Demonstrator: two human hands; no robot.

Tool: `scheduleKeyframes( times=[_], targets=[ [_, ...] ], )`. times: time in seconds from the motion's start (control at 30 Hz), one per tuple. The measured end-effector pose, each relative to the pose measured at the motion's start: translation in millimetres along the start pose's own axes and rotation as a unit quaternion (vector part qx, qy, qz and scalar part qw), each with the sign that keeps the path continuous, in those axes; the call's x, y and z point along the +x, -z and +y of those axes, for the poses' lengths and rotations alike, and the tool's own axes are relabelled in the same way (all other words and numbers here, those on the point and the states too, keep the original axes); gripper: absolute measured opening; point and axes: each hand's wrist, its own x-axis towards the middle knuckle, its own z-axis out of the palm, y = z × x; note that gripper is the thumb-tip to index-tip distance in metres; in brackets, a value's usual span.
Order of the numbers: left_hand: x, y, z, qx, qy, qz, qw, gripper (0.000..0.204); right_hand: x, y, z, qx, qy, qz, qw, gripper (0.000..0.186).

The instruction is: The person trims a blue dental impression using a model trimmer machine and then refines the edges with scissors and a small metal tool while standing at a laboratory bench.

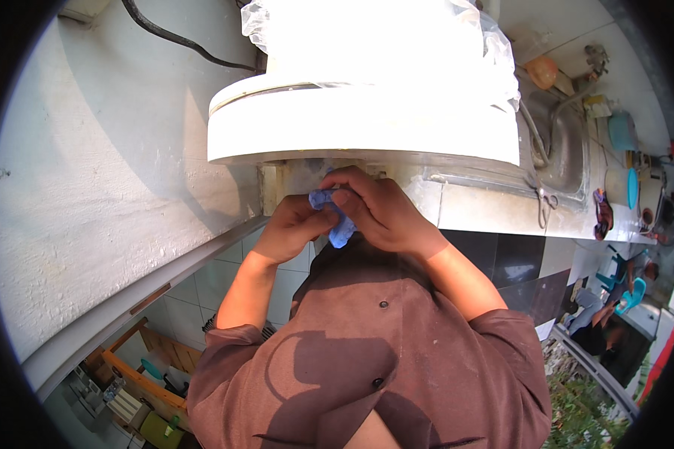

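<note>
In front of my body I hold a crumpled blue cloth [342, 230] between both hands. My left hand [296, 224] pinches it with thumb and bent fingers. From the other side, my right hand [374, 209] has its thumb pressed on the cloth, fingers curled over the top. Part of the cloth is hidden by my fingers. Just beyond my hands stands a large white appliance [367, 123] with a rounded edge, so bright that its details are washed out. Clear plastic wrap [502, 56] hangs about its upper part.
A black cable [180, 46] runs along the wall to the appliance. On the right, a pair of scissors [544, 202] lies on the tiled counter [472, 208] near a metal sink [569, 161]. An orange bowl [542, 72] is behind it. A white ledge [112, 262] runs along my left.
</note>
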Motion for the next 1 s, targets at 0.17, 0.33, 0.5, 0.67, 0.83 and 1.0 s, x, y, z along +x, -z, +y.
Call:
scheduleKeyframes(
  times=[0.17, 0.33, 0.5, 0.67, 0.83, 1.0],
  targets=[
    [1, -9, 1, -0.017, -0.058, 0.046, 0.997, 0.013, 1, -1, 0, 0.012, -0.015, -0.003, 1.0, 0.023],
    [4, -12, -9, 0.048, -0.098, 0.095, 0.989, 0.011, 3, -2, -3, -0.012, -0.015, -0.01, 1.0, 0.023],
    [6, -20, -7, 0.036, -0.111, 0.121, 0.986, 0.012, 4, -5, -2, -0.001, -0.025, -0.008, 1.0, 0.023],
    [6, -20, -7, 0.053, -0.118, 0.124, 0.984, 0.013, 5, -6, 0, 0.009, -0.042, -0.016, 0.999, 0.024],
    [5, -15, -8, 0.039, -0.099, 0.102, 0.989, 0.013, 5, -6, 3, 0.044, -0.047, -0.012, 0.998, 0.024],
    [5, -5, -9, 0.073, -0.086, 0.056, 0.992, 0.014, 5, -4, -2, 0.005, -0.05, -0.021, 0.999, 0.024]
  ],
)
